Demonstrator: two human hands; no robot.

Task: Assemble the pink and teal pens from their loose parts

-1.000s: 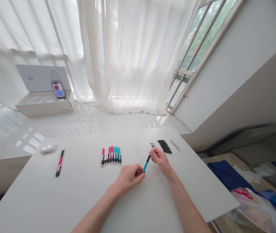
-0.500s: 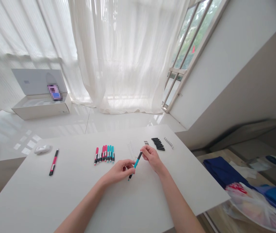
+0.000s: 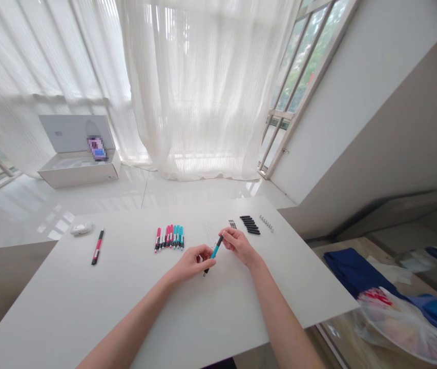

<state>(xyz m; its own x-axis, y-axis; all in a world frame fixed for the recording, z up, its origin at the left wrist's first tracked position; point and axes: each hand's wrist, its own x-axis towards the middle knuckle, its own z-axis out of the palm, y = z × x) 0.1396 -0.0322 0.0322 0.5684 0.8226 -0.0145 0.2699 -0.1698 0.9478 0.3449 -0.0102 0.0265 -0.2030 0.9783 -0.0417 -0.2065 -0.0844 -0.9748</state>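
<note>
Between my two hands a blue pen (image 3: pixel 215 247) with black ends is held at a slant above the table. My left hand (image 3: pixel 192 263) is closed around its lower barrel. Fingertips of my right hand (image 3: pixel 238 245) pinch the black upper end near the tip. Just behind the hands lie several thin refills (image 3: pixel 208 231) and a small group of springs (image 3: pixel 232 224). To the right of these are several black grips (image 3: pixel 249 225) in a row, then a line of small grey tips (image 3: pixel 266 223). A row of pink, white and blue pen barrels (image 3: pixel 169 238) lies left of my hands.
A pink and black pen (image 3: pixel 98 247) and a white case (image 3: pixel 82 228) lie on the white table (image 3: pixel 133 307) at left. An open white box (image 3: pixel 80 169) stands on the sill. Dark blue cloth (image 3: pixel 352 269) and a plastic bag (image 3: pixel 402 323) lie at right.
The view has shifted slightly, so the items at left appear farther right. Both hands still hold the blue pen, with little change in their grip.
</note>
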